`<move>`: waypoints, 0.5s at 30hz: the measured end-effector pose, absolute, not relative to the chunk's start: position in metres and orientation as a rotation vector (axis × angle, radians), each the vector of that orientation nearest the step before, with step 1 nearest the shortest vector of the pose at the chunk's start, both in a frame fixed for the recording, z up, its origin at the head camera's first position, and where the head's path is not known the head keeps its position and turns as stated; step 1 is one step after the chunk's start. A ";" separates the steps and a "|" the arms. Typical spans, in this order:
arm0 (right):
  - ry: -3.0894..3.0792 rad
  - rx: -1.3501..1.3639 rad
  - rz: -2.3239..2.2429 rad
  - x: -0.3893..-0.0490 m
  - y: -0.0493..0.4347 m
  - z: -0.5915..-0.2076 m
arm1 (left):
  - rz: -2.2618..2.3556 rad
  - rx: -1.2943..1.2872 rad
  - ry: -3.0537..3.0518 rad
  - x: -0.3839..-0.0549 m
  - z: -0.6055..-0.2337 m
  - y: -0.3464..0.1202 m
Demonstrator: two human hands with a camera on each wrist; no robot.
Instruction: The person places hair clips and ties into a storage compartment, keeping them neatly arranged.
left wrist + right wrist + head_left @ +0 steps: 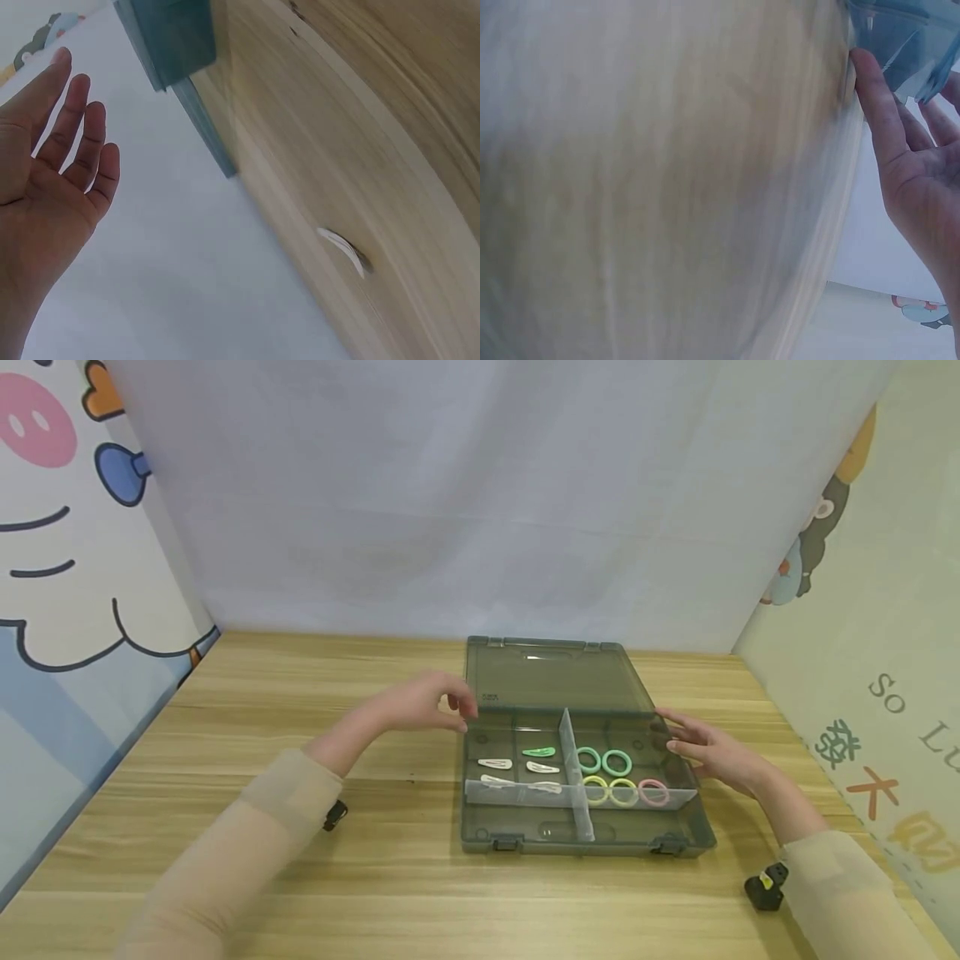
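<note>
A grey translucent storage box [588,846] stands on the table with its lid [555,672] laid open backward. Clear dividers [567,739] split it into compartments. In the back left one lie several white snap hair clips [495,763] and a green hair clip [538,752]. Green, yellow and pink hair ties [617,763] lie in the back right one. My left hand [431,700] hovers by the box's left rim, holding nothing, its fingers loosely bent. At the right wall, my right hand [712,750] rests its fingers against the box.
A lone white hair clip [343,249] lies on the wooden tabletop [360,877] in the left wrist view. A white cloth [480,527] hangs behind the table. Printed panels [862,693] stand along both sides.
</note>
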State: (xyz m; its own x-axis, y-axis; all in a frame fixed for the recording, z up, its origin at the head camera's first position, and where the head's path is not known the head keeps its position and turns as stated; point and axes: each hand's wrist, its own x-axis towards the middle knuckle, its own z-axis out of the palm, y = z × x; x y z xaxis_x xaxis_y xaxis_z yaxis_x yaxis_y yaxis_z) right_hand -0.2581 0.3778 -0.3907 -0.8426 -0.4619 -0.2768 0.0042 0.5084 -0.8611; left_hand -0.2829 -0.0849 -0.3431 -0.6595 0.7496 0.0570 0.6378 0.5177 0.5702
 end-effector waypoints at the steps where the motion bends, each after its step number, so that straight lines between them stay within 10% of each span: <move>1: 2.277 -0.373 -1.300 -0.258 0.378 -0.391 | 0.845 1.172 2.573 -0.283 -0.343 -0.089; 15: 2.291 -0.367 -1.290 -0.259 0.379 -0.389 | 0.895 0.957 2.730 -0.291 -0.356 -0.149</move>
State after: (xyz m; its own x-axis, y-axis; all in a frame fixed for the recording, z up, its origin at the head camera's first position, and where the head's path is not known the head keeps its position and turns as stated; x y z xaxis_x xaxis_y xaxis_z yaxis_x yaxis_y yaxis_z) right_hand -0.2591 0.3790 -0.3888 -0.8475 -0.4523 -0.2777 0.0029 0.5193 -0.8546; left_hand -0.2915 -0.1491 -0.3559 -0.7947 0.6012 0.0843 0.5343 0.6268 0.5672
